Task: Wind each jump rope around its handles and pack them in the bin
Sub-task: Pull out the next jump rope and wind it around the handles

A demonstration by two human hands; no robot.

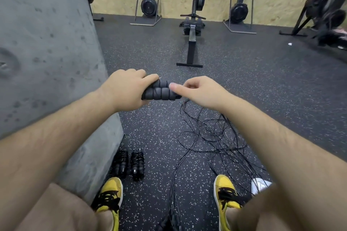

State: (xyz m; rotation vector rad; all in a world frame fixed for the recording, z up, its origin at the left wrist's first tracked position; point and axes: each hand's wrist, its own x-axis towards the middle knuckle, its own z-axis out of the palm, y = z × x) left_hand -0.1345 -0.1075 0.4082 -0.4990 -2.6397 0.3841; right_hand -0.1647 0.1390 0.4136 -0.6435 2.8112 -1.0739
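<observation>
Above speckled floor, left hand clasps paired handles, right hand alongside

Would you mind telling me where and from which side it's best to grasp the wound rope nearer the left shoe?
Probably around the middle of the wound rope, from above. It lies flat on the floor, long axis pointing away from the left shoe, and the cord coils bulge there. A second bundle lies close on its left, so keep the fingers narrow.

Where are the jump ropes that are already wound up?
The two wound jump ropes lie side by side on the floor, low and left of centre, beside the grey concrete wall and just ahead of the left yellow shoe.
</observation>
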